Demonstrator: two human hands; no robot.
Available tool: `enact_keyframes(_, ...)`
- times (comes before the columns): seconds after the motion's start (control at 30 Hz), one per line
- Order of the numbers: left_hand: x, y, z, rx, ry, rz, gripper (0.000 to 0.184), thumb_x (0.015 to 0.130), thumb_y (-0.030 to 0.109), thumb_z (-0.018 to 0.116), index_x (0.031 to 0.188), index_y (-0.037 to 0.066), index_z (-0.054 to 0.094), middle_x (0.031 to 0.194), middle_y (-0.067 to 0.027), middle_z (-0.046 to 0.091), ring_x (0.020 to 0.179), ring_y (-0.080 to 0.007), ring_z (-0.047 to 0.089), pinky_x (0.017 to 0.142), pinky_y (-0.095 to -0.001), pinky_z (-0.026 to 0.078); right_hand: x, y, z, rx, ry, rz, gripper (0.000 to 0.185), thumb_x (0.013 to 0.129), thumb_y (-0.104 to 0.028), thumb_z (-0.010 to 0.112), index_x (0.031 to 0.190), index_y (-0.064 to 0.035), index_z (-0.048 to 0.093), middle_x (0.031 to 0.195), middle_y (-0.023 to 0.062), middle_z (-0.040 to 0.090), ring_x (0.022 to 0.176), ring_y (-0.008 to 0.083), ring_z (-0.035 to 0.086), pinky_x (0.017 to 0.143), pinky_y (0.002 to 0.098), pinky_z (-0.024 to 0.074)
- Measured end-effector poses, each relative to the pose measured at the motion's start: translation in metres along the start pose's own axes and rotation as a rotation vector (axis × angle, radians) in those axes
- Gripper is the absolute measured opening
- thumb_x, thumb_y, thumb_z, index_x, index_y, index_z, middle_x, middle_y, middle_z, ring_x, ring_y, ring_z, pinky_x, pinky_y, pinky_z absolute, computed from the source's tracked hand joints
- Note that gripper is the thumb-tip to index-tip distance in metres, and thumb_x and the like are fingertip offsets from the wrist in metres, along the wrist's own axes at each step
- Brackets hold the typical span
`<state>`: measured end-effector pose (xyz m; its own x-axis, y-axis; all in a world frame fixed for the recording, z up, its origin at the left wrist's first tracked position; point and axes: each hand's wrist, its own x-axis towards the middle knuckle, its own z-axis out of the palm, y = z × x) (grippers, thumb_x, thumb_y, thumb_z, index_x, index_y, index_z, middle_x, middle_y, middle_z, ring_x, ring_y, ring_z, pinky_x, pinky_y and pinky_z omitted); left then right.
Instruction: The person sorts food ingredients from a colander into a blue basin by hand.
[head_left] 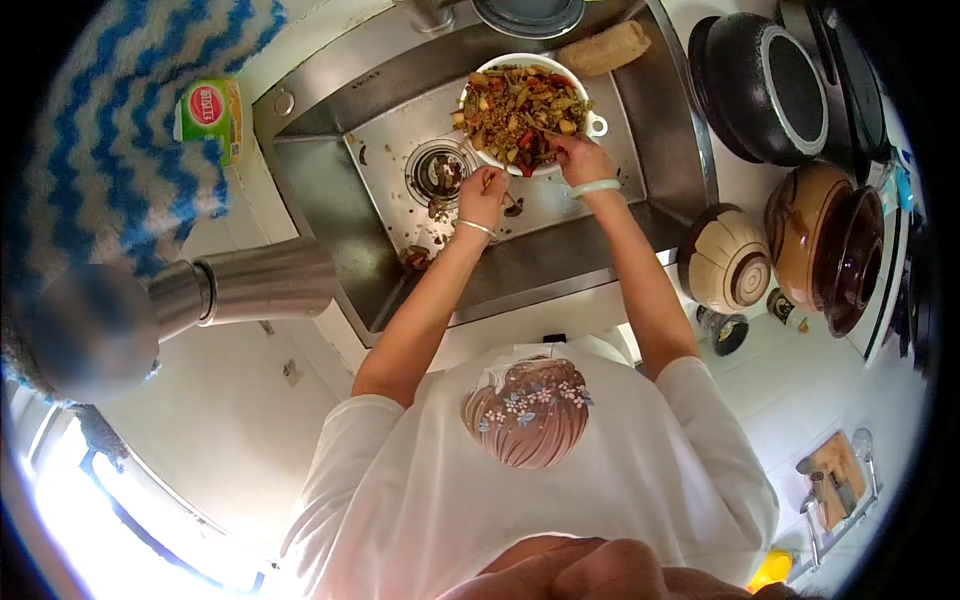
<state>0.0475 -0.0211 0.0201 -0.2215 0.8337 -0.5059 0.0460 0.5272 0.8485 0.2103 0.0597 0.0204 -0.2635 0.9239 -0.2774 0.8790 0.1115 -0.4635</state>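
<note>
left hand (483, 195) over a smooth metal sink (540, 268), fingers curled closed, right hand (584, 160) leaning in, fingers bent at lumpy food (520, 108), round white bowl (525, 58), can't tell its grip

Detail at the fingertips of the left hand (484, 198) too small to resolve; any held item unidentified. Fingertips of the right hand (590, 165) indistinct against the food (522, 105). Tap (430, 14) cut off by top edge; round object (95, 332) at far left blurred.

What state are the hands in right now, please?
Left hand: fingers curled closed; anything held cannot be told.
Right hand: at the edge of the bowl; grip unclear.
</note>
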Motion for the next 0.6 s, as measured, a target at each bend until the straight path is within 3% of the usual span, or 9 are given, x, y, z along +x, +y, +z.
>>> enact_keyframes(0.07, -0.014, 0.025, -0.004, -0.361, -0.084, -0.169, 0.009, 0.082, 0.013, 0.050, 0.085, 0.005, 0.048, 0.071, -0.0038, 0.051, 0.052, -0.0087, 0.043, 0.045, -0.0223, 0.035, 0.004, -0.005, 0.004, -0.094, -0.032, 0.040, 0.016, 0.070, -0.013, 0.057, 0.086, -0.0124, 0.058, 0.089, 0.0105, 0.056, 0.073, 0.0282, 0.056, 0.062, 0.0373, 0.0452)
enact_keyframes(0.17, -0.020, 0.025, -0.012, -0.555, -0.113, -0.160, 0.007, 0.081, 0.011, 0.051, 0.084, 0.008, 0.045, 0.074, -0.0039, 0.051, 0.054, -0.0085, 0.043, 0.047, -0.0208, 0.035, 0.007, -0.003, 0.009, -0.196, -0.060, 0.094, 0.017, 0.070, -0.015, 0.057, 0.087, -0.0129, 0.058, 0.090, 0.0114, 0.055, 0.073, 0.0296, 0.056, 0.062, 0.0372, 0.0451)
enact_keyframes(0.23, -0.021, 0.025, -0.017, -0.583, -0.111, -0.180, 0.005, 0.081, 0.010, 0.049, 0.083, 0.009, 0.045, 0.073, -0.0035, 0.050, 0.054, -0.0085, 0.043, 0.047, -0.0205, 0.035, 0.003, -0.005, 0.007, -0.016, 0.037, -0.006, 0.018, 0.071, -0.018, 0.058, 0.087, -0.0109, 0.057, 0.088, 0.0124, 0.055, 0.072, 0.0312, 0.055, 0.062, 0.0382, 0.0447)
enact_keyframes(0.43, -0.024, 0.019, -0.024, -0.634, -0.117, -0.220, 0.008, 0.079, 0.003, 0.046, 0.084, 0.010, 0.045, 0.072, -0.0026, 0.050, 0.056, -0.0092, 0.044, 0.049, -0.0200, 0.035, 0.005, -0.017, -0.005, 0.112, -0.033, -0.036, 0.030, 0.072, -0.023, 0.060, 0.097, -0.0086, 0.054, 0.094, 0.0143, 0.051, 0.080, 0.0312, 0.054, 0.065, 0.0408, 0.0455)
enact_keyframes(0.53, -0.026, 0.016, -0.027, -0.697, -0.112, -0.216, 0.010, 0.077, 0.002, 0.047, 0.083, 0.010, 0.046, 0.072, -0.0022, 0.050, 0.057, -0.0100, 0.045, 0.050, -0.0210, 0.036, 0.021, -0.024, -0.009, 0.079, 0.159, -0.056, 0.035, 0.072, -0.025, 0.060, 0.101, -0.0092, 0.052, 0.097, 0.0156, 0.050, 0.084, 0.0327, 0.053, 0.067, 0.0416, 0.0458)
enact_keyframes(0.6, -0.027, 0.014, -0.029, -0.730, -0.105, -0.213, 0.010, 0.077, 0.002, 0.047, 0.083, 0.010, 0.046, 0.071, -0.0021, 0.050, 0.057, -0.0106, 0.046, 0.051, -0.0216, 0.037, 0.036, -0.028, -0.013, -0.006, 0.111, -0.027, 0.037, 0.073, -0.024, 0.058, 0.107, -0.0105, 0.048, 0.105, 0.0170, 0.046, 0.090, 0.0342, 0.051, 0.071, 0.0414, 0.0452)
